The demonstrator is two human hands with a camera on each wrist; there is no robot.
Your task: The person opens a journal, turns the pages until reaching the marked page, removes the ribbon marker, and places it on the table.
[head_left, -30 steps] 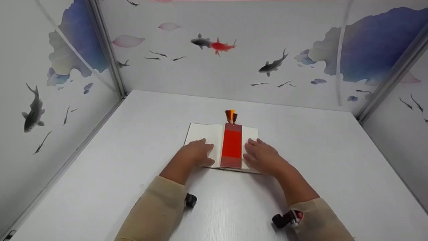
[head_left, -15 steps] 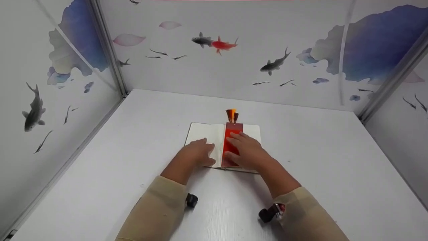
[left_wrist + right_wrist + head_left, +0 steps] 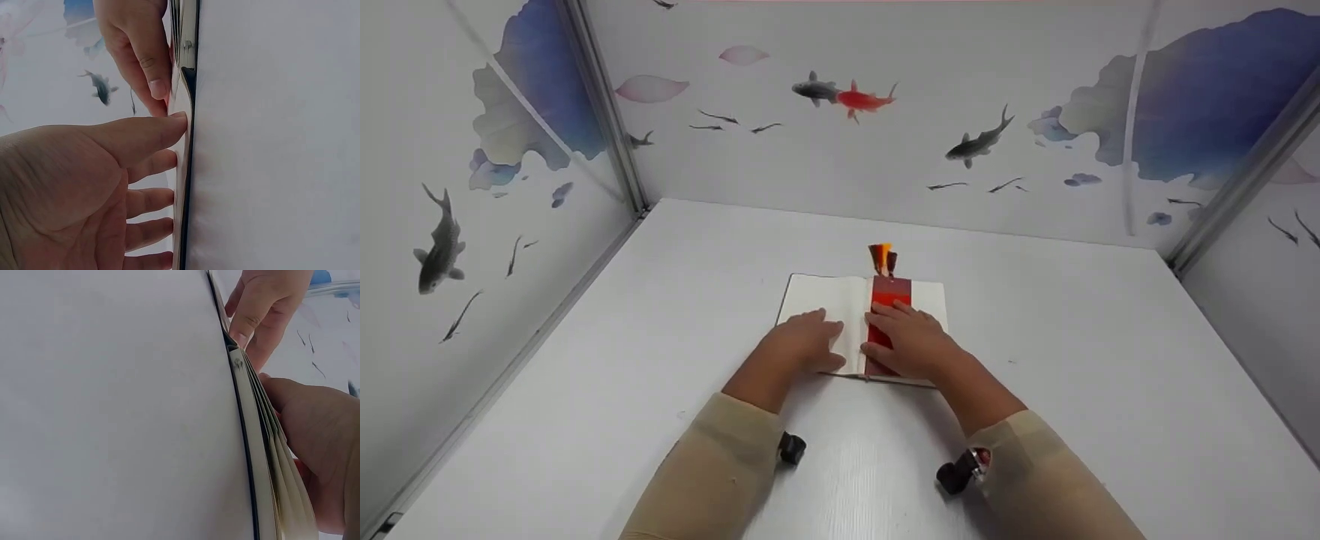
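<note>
White table [image 3: 1072,322] surrounds notebook [image 3: 817,294] under hands [image 3: 802,341] [image 3: 913,342]; tassel [image 3: 877,257] overhangs page edge.

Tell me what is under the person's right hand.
A red bookmark, on the right page of the open notebook. Its top and tassel show beyond the right hand, which covers much of its middle and part of the page.

It's a wkstn booth [image 3: 532,277] w/ fish-print panels [image 3: 840,165], metal corner posts [image 3: 604,105], wht tabletop [image 3: 1147,360].
</note>
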